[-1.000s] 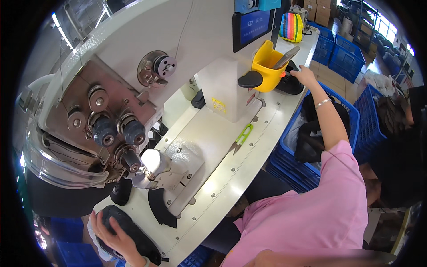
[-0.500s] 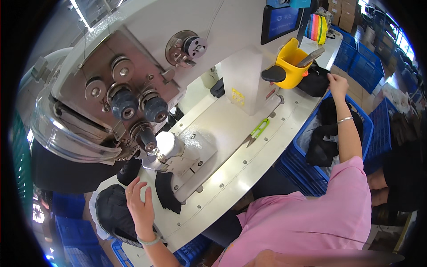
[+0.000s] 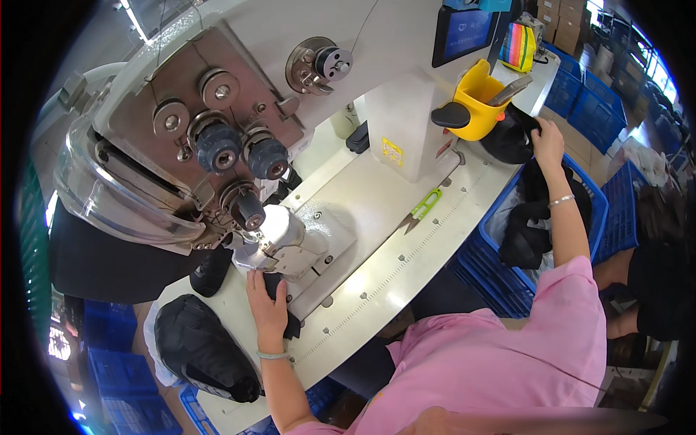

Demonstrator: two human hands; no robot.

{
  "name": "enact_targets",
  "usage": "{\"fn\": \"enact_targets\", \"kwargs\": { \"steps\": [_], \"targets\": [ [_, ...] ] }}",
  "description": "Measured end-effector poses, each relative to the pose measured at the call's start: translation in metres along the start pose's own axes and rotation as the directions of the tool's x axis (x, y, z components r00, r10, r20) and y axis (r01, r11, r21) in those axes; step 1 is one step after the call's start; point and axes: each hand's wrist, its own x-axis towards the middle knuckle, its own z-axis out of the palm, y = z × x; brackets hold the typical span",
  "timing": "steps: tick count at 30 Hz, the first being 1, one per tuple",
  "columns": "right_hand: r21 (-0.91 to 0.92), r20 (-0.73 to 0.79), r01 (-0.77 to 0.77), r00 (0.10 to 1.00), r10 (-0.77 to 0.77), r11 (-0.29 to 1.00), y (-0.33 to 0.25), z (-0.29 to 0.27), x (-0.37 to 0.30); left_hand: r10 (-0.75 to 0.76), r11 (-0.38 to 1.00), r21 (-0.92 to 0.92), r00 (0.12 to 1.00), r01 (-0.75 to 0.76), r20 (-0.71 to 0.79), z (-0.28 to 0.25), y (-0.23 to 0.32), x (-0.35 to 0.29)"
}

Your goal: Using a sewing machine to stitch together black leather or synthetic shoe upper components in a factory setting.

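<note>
My left hand [image 3: 268, 310] lies with its fingers stretched out over a strip of black fabric [image 3: 293, 326], beside the metal head of the sewing machine's bed [image 3: 272, 243]. Most of the strip is hidden under the hand. At the far right of the table, my right hand [image 3: 548, 143] pinches the edge of a black fabric piece [image 3: 513, 136], which stands partly raised behind a yellow cup [image 3: 473, 109]. A large padded black fabric bundle [image 3: 199, 348] rests on the table left of my left hand.
Green-handled thread snips [image 3: 422, 210] lie on the machine base. Thread tension knobs [image 3: 217, 148] hang above the bed. Below my right arm stands a blue crate [image 3: 598, 210] holding black pieces [image 3: 525, 235]. A screen [image 3: 467, 32] is mounted behind the cup.
My left hand has moved right, from above the black bundle onto the black strip by the machine. My right hand has shifted slightly, and the fabric it holds is lifted and opened more.
</note>
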Motion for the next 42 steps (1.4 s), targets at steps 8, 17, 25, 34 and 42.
{"fn": "enact_targets", "kwargs": {
  "steps": [8,17,25,34,42],
  "targets": [
    [0.314,-0.192,-0.345,0.889,0.415,0.885,0.02,0.014,0.006,-0.031,0.999,0.005,0.998,0.032,-0.062,0.008,-0.006,-0.006],
    [0.911,-0.207,-0.047,0.807,0.553,0.41,0.02,-0.03,-0.065,0.02,0.997,0.077,0.995,-0.012,-0.102,0.015,-0.002,-0.003],
    [0.639,0.195,0.616,0.449,-0.872,0.46,-0.208,-0.079,-0.146,0.047,0.991,0.132,0.992,-0.032,-0.114,0.014,-0.002,-0.006],
    [0.76,0.288,0.642,-0.196,-0.937,0.099,-0.278,-0.074,-0.137,0.004,1.0,0.015,0.995,-0.002,-0.102,0.0,0.018,-0.009],
    [0.497,-0.604,0.868,0.347,-0.718,0.001,-0.319,-0.091,-0.107,-0.218,0.614,-0.788,0.971,0.054,-0.103,-0.074,0.088,-0.006]
  ]
}}
